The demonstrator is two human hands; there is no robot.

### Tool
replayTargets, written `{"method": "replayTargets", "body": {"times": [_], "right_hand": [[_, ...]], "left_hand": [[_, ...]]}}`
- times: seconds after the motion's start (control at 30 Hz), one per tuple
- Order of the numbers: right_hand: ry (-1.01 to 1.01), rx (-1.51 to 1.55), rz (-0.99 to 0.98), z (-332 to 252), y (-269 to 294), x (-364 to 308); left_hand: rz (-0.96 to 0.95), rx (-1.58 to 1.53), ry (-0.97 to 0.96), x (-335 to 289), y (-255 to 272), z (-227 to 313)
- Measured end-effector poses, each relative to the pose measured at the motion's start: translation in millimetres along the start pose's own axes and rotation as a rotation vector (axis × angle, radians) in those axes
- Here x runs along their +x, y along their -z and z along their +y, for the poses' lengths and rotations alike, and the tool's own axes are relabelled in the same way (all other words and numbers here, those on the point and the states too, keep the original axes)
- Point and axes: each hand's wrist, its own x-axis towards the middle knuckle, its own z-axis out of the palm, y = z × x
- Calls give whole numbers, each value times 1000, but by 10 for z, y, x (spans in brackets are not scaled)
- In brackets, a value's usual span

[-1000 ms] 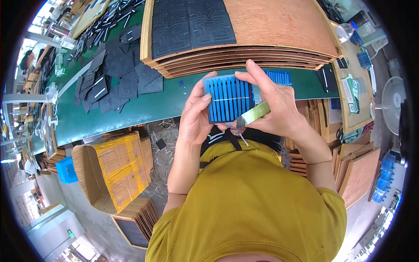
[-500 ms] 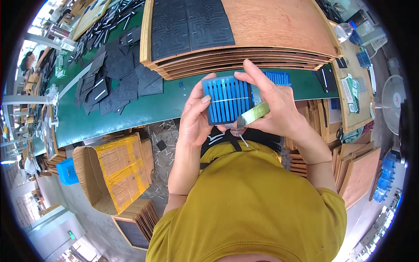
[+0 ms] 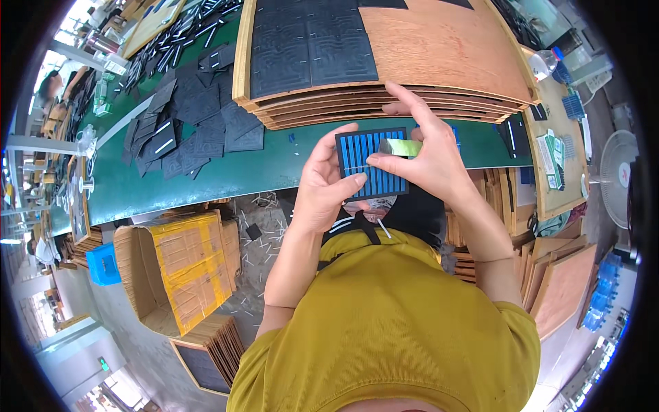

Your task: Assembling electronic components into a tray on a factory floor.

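My left hand (image 3: 324, 180) grips the left side of a square black panel (image 3: 374, 187) with blue slats, its thumb on the front. A thin pale line crosses the slats. My right hand (image 3: 439, 159) holds a short green object with a grey end (image 3: 401, 147), perhaps a tape-wrapped tool, over the panel's upper right part. The right thumb presses on the slats near the pale line, and the other fingers extend up and away. What lies behind the panel is hidden.
Beyond my hands, stacked wooden trays (image 3: 384, 103) stand on the green table (image 3: 206, 180), the top one partly covered with black tiles (image 3: 312, 51). Loose black sheets (image 3: 199, 113) lie at left. Below are a taped cardboard box (image 3: 195, 268) and wooden boards (image 3: 566, 288). A fan (image 3: 621, 172) stands at right.
The panel has turned to face me more squarely and shifted slightly right. My right hand has raised the green object from the panel's lower right corner to its upper part, thumb now on the slats.
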Motion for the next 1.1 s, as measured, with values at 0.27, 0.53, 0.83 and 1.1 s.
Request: {"method": "replayTargets", "body": {"times": [0.27, 0.53, 0.83, 1.1], "right_hand": [[71, -221, 87, -79, -47, 59], [-75, 147, 158, 160, 109, -3], [-87, 439, 74, 150, -93, -194], [-110, 554, 69, 176, -75, -245]], "left_hand": [[-36, 134, -68, -15, -31, -56], [-19, 94, -141, -132, 68, 42], [-27, 117, -213, -90, 9, -6], [234, 82, -243, -87, 8, -22]]}}
